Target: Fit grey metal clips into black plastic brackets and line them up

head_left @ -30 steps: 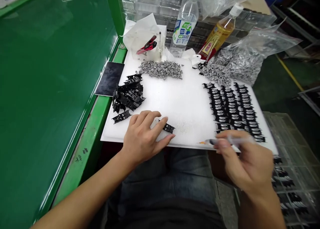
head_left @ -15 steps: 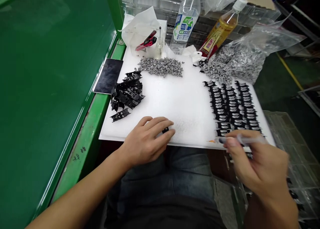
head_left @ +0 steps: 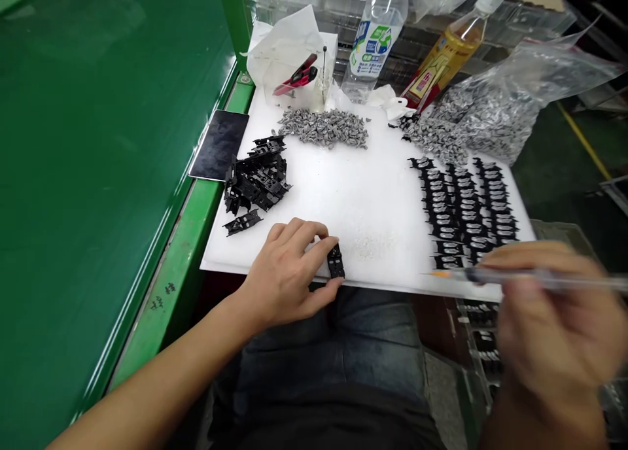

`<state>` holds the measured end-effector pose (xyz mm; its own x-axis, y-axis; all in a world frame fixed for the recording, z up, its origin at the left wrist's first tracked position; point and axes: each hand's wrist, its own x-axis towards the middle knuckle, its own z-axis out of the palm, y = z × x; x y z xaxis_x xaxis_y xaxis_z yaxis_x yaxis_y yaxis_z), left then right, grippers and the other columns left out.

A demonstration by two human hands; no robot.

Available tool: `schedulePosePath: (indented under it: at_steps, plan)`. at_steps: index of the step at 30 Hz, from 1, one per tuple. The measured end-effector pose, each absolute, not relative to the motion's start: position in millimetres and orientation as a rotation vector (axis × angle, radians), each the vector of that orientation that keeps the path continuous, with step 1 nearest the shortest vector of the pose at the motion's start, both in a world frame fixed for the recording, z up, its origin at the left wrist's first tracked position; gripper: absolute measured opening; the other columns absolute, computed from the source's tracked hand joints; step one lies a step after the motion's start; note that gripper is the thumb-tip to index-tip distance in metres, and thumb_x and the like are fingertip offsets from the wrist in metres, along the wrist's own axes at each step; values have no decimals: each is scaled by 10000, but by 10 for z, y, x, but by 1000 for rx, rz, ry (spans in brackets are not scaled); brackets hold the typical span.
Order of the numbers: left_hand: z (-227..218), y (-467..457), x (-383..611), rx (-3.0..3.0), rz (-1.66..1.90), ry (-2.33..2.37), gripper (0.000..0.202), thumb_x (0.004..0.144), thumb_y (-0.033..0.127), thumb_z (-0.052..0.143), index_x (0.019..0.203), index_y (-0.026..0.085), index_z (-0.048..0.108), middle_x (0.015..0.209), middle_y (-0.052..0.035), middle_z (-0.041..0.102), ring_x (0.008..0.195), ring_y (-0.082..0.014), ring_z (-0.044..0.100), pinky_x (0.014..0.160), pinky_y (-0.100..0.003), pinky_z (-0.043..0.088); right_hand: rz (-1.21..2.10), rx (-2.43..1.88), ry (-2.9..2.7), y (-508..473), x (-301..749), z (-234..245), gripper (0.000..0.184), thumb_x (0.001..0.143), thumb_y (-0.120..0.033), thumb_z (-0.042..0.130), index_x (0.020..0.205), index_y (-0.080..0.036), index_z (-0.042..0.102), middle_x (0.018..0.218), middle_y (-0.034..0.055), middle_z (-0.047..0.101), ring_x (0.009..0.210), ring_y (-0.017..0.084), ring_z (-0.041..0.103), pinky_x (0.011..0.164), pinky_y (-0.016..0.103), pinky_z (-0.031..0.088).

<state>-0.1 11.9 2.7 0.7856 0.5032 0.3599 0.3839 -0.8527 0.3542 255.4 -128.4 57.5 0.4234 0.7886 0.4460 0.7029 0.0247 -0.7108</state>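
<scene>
The left hand (head_left: 284, 275) pinches a black plastic part (head_left: 336, 261) between thumb and fingers, at the near edge of the white board (head_left: 353, 201), its long axis pointing away from the person, while the right hand (head_left: 554, 326), well apart, pinches a syringe (head_left: 515, 277).

The person works with a bare left hand (head_left: 284, 273) and a bare right hand (head_left: 554, 326), the right one blurred, and both a bare left forearm (head_left: 147, 384) and a bare right forearm (head_left: 544, 424) show, with no cuff in view. Below them are faded blue denim jeans (head_left: 328, 352), their surface mottled with paler wear. A plain, dark, almost black shirt (head_left: 324, 420) fills the bottom edge of the view, its loose hem falling over the jeans.
</scene>
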Motion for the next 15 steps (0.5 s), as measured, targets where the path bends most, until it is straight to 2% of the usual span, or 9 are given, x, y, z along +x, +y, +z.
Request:
schedulePosePath:
  at_steps: [3,5,6,9,11,13,15]
  plan:
    - [24,117,11,2736,627,716,432,968,440,652,1283,146,632,1249,-150,659,1074,-313,587,844,-456,445,328,-1359,-1071,-1022,2399,551,127,962,-345,524,845,-296,513,895,79,556,872,308,632,818,515,549]
    - [17,118,15,2731,622,737,439,959,458,666,1269,148,637,1239,-151,656,1064,-314,582,844,-456,448,644,-1223,-939,-824,2283,474,113,937,-340,547,868,-302,466,780,26,486,739,261,569,807,499,551]
    - [11,120,14,2729,622,739,446,958,468,669,1270,150,639,1235,-148,654,1062,-313,581,846,-458,448,783,-1179,-884,-729,2226,426,145,922,-367,558,864,-303,442,718,-6,411,649,235,490,738,461,537]
    - [-7,126,7,2729,628,741,458,963,495,667,1280,165,644,1234,-132,654,1061,-311,583,843,-469,437,1074,-1026,-746,-496,2077,287,372,919,-601,511,782,-294,352,647,-56,200,534,191,234,530,355,373]
    - [-17,130,1,2723,636,740,454,962,502,669,1281,180,648,1229,-120,656,1060,-308,585,837,-473,428,1185,-928,-690,-403,2009,217,556,950,-773,372,711,-280,276,598,-66,135,498,177,149,480,336,280]
    - [-23,133,-2,2714,642,737,447,959,497,672,1278,185,651,1219,-114,657,1056,-306,585,835,-474,424,1259,-841,-666,-358,1968,170,664,957,-852,277,659,-262,215,528,-70,85,451,159,83,451,332,223]
    - [-26,136,-2,2713,643,736,440,958,488,671,1273,181,655,1213,-113,658,1048,-304,584,833,-472,419,1307,-754,-678,-348,1945,142,703,956,-864,281,627,-249,196,479,-71,58,417,141,42,435,328,185]
